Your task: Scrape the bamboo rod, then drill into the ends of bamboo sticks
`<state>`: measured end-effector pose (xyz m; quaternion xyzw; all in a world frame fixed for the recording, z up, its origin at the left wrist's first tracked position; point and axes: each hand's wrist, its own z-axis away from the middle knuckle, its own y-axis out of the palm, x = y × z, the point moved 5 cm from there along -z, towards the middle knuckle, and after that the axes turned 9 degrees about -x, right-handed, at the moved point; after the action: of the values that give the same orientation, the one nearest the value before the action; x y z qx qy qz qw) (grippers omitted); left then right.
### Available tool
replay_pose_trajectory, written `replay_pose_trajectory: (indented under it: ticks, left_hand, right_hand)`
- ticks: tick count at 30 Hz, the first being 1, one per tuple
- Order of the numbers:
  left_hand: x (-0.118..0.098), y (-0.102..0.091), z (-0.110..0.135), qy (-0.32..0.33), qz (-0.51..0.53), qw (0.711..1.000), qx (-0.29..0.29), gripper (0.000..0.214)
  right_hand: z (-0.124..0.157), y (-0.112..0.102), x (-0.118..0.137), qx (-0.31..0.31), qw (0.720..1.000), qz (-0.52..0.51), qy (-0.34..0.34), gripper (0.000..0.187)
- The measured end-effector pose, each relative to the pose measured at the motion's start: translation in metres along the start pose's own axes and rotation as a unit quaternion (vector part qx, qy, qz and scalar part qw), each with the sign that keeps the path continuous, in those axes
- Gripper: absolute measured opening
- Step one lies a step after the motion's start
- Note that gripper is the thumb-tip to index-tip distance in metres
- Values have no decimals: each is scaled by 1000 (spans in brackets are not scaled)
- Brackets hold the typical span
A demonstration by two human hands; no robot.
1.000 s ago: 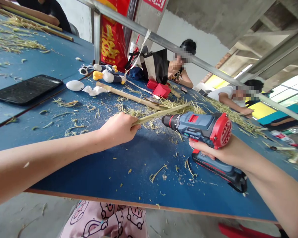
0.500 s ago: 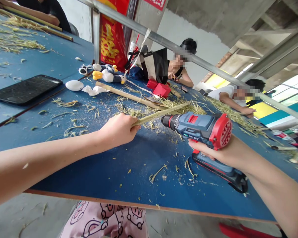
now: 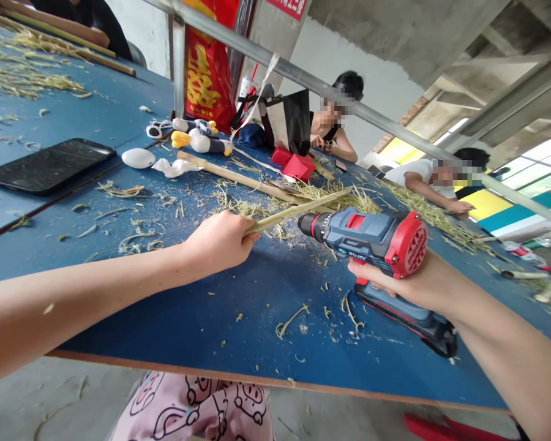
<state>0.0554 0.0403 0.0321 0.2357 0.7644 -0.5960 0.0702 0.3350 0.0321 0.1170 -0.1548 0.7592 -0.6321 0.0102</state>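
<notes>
My left hand is closed around the near end of a pale green bamboo strip, which slants up and away to the right over the table. In my right hand is a blue and red cordless drill, my fingers wrapped round its handle. Its black chuck points left, close beside the strip; whether a bit touches the strip cannot be made out. Beneath both hands lies the blue table, scattered with thin shavings.
A black phone, a white egg-shaped object, toy-like figures and a bamboo piece lie beyond my left hand. A metal rail crosses behind. Co-workers sit across the table, near a red bag.
Almost nothing differs. The drill and my right hand have shifted very slightly to the left; my left hand keeps its hold on the strip.
</notes>
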Motion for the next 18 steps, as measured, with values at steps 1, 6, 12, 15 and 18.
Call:
replay_pose_trajectory:
  ticks: [1, 6, 12, 15, 18]
  left_hand:
    - [0, 0, 0, 0, -1, 1000, 0, 36]
    - [0, -1, 0, 3, -12, 1000, 0, 38]
    - [-1, 0, 0, -3, -4, 1000, 3, 37]
    - [0, 0, 0, -2, -4, 1000, -2, 36]
    - [0, 1, 0, -2, -3, 1000, -5, 36]
  right_hand:
    - [0, 2, 1, 28, 999, -17, 5, 33]
    - [0, 1, 1, 44, 998, -32, 33, 36]
    - [0, 1, 2, 45, 998, -39, 32, 33]
    - [0, 1, 1, 53, 997, -40, 43, 35]
    - [0, 0, 1, 51, 997, -42, 51, 36]
